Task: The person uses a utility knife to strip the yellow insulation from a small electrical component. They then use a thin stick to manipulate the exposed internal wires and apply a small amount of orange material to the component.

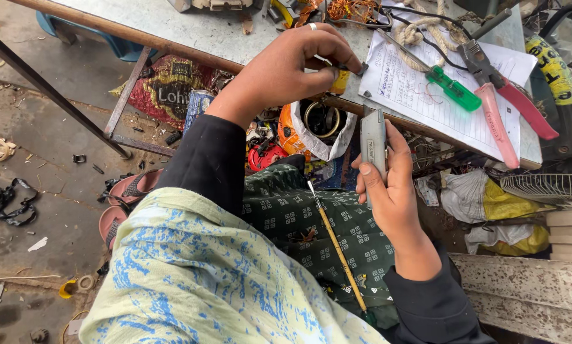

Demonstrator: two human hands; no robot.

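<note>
My left hand (292, 67) reaches over the edge of the grey worktable (190, 28), with its fingers pinched on a small yellow part with a metal tip (342, 75); a ring sits on one finger. My right hand (391, 185) grips a grey utility knife (373, 137), held upright just below the table's edge. A thin yellow stick with a metal tip (337, 245) lies across my lap on the green patterned cloth. On the table, a sheet of written paper (439, 95) lies close to both hands.
A green-handled screwdriver (453, 89) and red-handled pliers (509, 99) lie on the paper beside a coiled rope (419, 35). Under the table sit a bag of parts (318, 124), sandals (130, 191) and scrap. A fan grille (547, 188) and bundles stand at right.
</note>
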